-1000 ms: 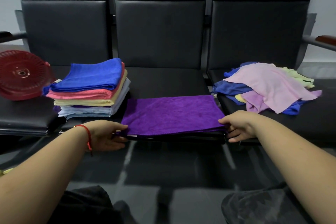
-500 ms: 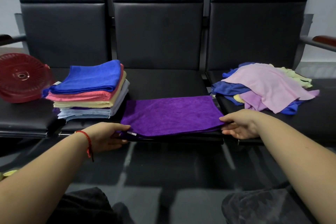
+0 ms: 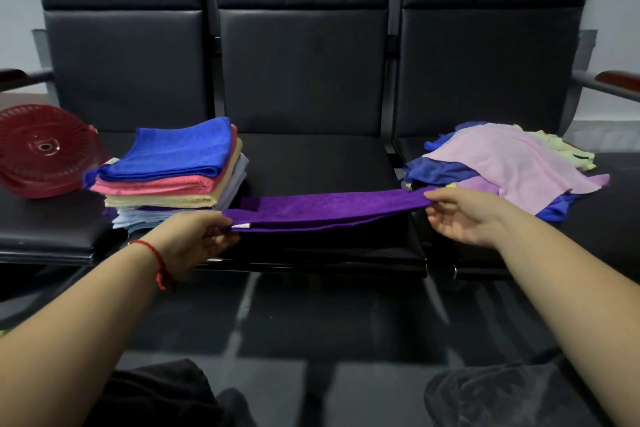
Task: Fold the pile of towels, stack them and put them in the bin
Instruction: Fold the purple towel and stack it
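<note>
A purple towel (image 3: 322,210) is stretched between my hands just above the front of the middle seat. My left hand (image 3: 197,236) pinches its left end, near a small white tag. My right hand (image 3: 464,213) pinches its right end, raised a little higher. A stack of folded towels (image 3: 173,170) with a blue one on top stands on the left seat's right part. A loose pile of unfolded towels (image 3: 502,166), pink on top, lies on the right seat. The dark red bin (image 3: 41,152) lies on its side at the far left.
Three black padded seats (image 3: 311,156) in a row with tall backs stand in front of me. Armrests (image 3: 616,80) stick out at both ends. The floor below is dark and glossy, and my knees show at the bottom.
The purple towel lay flat on the middle seat; now both hands have lifted its near edge, so it hangs taut between them above the seat.
</note>
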Motion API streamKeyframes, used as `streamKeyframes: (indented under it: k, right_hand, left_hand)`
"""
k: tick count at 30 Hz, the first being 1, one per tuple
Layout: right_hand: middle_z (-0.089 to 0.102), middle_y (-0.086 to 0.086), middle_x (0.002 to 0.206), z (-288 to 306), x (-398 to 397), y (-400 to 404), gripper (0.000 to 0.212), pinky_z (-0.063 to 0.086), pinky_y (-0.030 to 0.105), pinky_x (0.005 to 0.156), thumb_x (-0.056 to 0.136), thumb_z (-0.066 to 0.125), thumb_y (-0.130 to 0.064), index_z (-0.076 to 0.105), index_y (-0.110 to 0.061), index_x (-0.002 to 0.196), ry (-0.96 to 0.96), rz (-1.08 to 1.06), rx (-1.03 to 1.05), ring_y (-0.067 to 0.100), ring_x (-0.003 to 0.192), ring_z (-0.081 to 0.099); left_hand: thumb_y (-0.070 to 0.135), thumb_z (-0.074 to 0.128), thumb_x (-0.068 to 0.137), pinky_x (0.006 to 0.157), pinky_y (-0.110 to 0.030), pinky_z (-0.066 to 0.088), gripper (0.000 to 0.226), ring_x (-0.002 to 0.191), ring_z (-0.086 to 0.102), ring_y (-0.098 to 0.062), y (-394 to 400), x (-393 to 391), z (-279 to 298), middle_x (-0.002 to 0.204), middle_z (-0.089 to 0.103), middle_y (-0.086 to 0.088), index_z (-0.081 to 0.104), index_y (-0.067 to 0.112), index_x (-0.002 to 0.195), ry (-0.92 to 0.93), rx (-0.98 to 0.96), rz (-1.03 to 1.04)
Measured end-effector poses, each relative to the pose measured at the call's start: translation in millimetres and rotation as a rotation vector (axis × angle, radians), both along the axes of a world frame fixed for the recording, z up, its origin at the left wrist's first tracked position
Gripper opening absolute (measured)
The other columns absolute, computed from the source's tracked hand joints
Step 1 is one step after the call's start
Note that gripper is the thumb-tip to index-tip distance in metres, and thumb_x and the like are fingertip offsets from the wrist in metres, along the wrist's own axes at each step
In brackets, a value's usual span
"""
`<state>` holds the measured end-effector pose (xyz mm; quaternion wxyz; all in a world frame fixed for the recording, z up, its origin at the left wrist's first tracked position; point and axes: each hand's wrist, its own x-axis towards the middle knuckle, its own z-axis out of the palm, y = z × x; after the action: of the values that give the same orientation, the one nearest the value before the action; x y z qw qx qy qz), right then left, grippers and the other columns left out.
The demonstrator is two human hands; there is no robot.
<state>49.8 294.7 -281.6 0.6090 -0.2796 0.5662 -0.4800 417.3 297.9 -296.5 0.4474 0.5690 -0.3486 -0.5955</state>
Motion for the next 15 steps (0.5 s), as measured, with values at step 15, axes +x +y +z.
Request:
streamKeyframes:
  k: [15]
  right_hand:
    - [0.064, -0.006, 0.070, 71, 12, 26, 0.021, 0.056, 0.052, 0.078, 0.058, 0.078, -0.014, 0.069, -0.024, 0.075, -0.566, 0.040, -0.580, 0.008, 0.072, 0.069]
  left_hand:
    - [0.012, 0.042, 0.095, 0.060, -0.016, 0.055, 0.048, 0.070, 0.071, -0.006, 10, -4, 65, 0.076, 0.073, 0.007, 0.078, 0.025, 0.065, 0.375, -0.411, -0.016]
